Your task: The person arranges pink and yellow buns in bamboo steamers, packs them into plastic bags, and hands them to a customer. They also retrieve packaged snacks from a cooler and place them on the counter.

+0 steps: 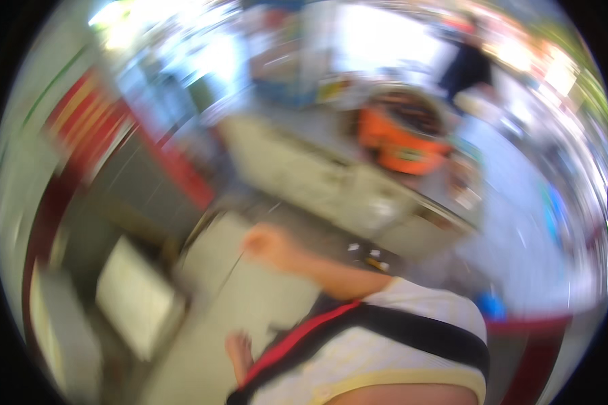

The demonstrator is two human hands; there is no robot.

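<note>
Strong blur covers the view. My right hand (266, 243) reaches out over the pale tiled floor (213, 288) on a bare forearm; its fingers look curled, but whether it holds anything cannot be made out. Lower down, at the edge of a black garment or strap with red trim, shows what appears to be my left hand (239, 349), mostly hidden. Beyond the right hand stands a low cream cabinet or counter (304, 174) with a grey top. On it rests an orange round container (405, 152) with dark contents.
A pale box-like object (134, 298) stands at the left, near a dark wall with a red panel (88, 121). Small items (375, 255) lie at the cabinet's foot. A person in dark clothing (466, 68) is at the upper right, beyond a bluish-grey surface (506, 202).
</note>
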